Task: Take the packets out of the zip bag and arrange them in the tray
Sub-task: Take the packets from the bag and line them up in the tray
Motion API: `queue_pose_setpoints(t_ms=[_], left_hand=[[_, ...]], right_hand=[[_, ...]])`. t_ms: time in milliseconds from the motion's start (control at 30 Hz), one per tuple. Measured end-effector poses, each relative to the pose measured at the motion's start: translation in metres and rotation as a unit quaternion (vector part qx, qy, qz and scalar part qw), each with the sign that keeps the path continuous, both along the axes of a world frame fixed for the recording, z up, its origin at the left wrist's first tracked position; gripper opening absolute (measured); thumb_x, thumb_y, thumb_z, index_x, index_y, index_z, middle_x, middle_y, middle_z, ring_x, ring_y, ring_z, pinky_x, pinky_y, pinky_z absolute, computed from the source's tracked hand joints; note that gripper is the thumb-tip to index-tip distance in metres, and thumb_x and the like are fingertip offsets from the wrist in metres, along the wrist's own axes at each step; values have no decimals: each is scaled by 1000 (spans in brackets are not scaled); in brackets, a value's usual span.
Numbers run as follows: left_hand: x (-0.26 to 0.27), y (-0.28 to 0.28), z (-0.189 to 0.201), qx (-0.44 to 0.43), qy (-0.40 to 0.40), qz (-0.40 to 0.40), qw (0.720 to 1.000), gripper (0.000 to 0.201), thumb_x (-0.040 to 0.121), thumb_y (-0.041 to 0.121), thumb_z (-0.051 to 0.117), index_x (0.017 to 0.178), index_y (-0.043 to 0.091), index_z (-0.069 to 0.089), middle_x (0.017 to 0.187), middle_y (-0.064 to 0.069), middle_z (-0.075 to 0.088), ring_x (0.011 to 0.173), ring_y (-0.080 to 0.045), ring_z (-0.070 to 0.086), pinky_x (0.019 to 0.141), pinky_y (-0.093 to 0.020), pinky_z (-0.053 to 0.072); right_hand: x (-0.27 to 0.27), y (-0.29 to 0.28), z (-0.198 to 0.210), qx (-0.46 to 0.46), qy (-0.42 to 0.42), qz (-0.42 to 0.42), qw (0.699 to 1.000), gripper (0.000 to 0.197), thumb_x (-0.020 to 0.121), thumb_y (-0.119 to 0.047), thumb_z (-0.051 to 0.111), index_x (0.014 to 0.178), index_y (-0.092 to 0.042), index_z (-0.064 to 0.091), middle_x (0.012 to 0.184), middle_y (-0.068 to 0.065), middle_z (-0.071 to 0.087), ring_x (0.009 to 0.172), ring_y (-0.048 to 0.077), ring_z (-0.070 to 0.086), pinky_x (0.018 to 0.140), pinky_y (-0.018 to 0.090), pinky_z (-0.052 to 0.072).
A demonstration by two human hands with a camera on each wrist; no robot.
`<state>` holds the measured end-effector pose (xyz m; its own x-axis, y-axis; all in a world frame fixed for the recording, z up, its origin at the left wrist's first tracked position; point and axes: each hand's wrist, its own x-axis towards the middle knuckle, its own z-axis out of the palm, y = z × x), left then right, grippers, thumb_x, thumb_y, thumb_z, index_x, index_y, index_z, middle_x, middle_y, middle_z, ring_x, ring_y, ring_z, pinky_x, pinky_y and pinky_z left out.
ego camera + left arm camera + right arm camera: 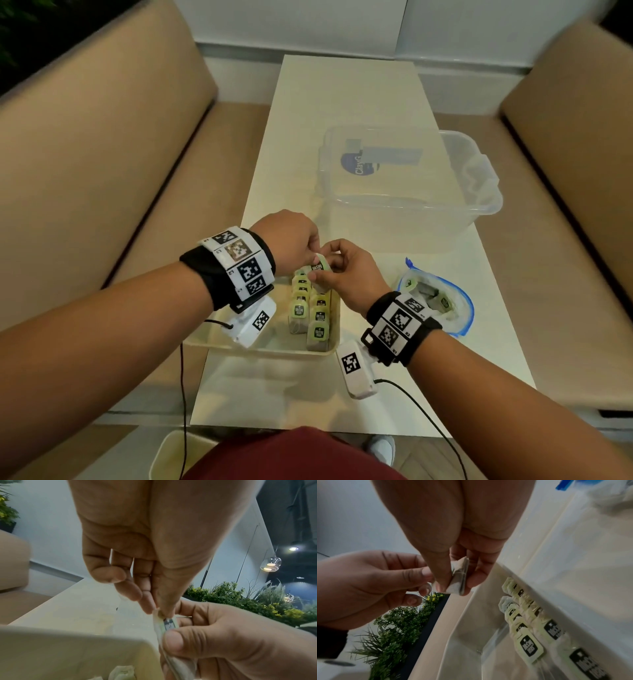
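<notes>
Both hands meet over the far end of the cream tray [263, 353] and hold one tea packet [320, 270] with a green tag. My right hand [346, 274] pinches the packet [458, 578] between thumb and fingers. My left hand [298, 246] pinches its top edge [164, 616] with thumb and fingertips. Several packets [310, 315] with green tags lie in two rows along the tray's right side [529, 628]. The clear zip bag [435, 301] with a blue seal lies open to the right of the tray, with more packets inside.
A large clear plastic tub [407, 174] stands further back on the narrow white table [346, 99]. Beige sofas [102, 137] flank the table on both sides. Cables hang from both wrist cameras near the front edge.
</notes>
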<state>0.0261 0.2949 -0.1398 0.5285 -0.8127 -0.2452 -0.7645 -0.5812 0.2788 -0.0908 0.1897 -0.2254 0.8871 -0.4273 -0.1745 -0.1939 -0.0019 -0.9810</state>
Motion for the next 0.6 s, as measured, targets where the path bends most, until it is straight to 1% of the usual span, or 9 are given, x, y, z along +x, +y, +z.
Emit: queue_pose_setpoints(t_ms=[100, 167, 233, 333, 400, 433, 500, 533, 600], left_hand=[[2, 1, 0, 5, -1, 6, 1000, 12, 87, 32, 68, 95, 23, 71, 87, 8, 67, 85, -15, 63, 70, -26, 44], [4, 1, 0, 6, -1, -2, 1000, 10, 88, 29, 67, 93, 21, 72, 79, 8, 64, 81, -15, 62, 68, -25, 42], [7, 1, -1, 9, -1, -6, 1000, 9, 89, 28, 66, 92, 22, 71, 76, 9, 62, 80, -15, 61, 68, -26, 43], [9, 1, -4, 7, 6, -8, 1000, 7, 90, 28, 64, 90, 23, 70, 72, 11, 59, 78, -15, 60, 67, -26, 42], [9, 0, -7, 9, 1, -4, 1000, 7, 91, 26, 63, 88, 24, 69, 73, 10, 61, 77, -15, 61, 65, -25, 40], [9, 0, -9, 22, -5, -4, 1000, 8, 91, 24, 62, 88, 24, 69, 76, 8, 64, 77, -16, 62, 64, -26, 41], [9, -2, -16, 86, -32, -24, 995, 11, 90, 19, 59, 88, 22, 70, 84, 4, 68, 78, -18, 64, 64, -27, 44], [7, -3, -22, 131, -48, -49, 989, 14, 89, 15, 57, 89, 21, 70, 87, 2, 69, 78, -19, 64, 65, -29, 48], [2, -6, -35, 222, -59, -112, 967, 18, 87, 10, 55, 91, 15, 72, 90, -1, 70, 76, -21, 63, 70, -33, 54]], right_hand=[[1, 2, 2, 0, -1, -3, 1000, 33, 77, 3, 79, 97, -11, 57, 74, -1, 73, 66, 19, 69, 66, 37, 61], [1, 4, 3, -8, 13, 3, 1000, 33, 77, 0, 80, 100, -8, 58, 76, 3, 74, 67, 22, 70, 67, 41, 59], [2, 5, 3, -18, 28, 13, 999, 34, 77, -2, 80, 102, -7, 58, 82, 11, 75, 68, 27, 70, 67, 46, 57], [1, 2, 5, -30, 37, 15, 999, 39, 77, -3, 81, 107, -8, 58, 86, 14, 76, 72, 30, 72, 68, 43, 57], [0, -2, 5, -56, 46, 12, 997, 43, 75, -12, 84, 111, -12, 59, 88, 10, 76, 77, 25, 73, 73, 40, 59], [-1, -5, 3, -85, 55, 7, 995, 44, 75, -19, 84, 112, -15, 60, 89, 3, 75, 75, 18, 72, 74, 37, 59], [-6, -11, 0, -157, 84, -3, 984, 39, 78, -28, 82, 111, -19, 61, 90, -8, 68, 69, 3, 60, 73, 28, 53], [-8, -14, -1, -188, 98, -5, 977, 35, 80, -29, 80, 109, -20, 61, 90, -10, 65, 68, 1, 55, 72, 26, 49], [-13, -18, -3, -234, 133, 1, 963, 30, 83, -26, 76, 107, -20, 59, 93, -6, 61, 70, 6, 54, 72, 28, 47]])
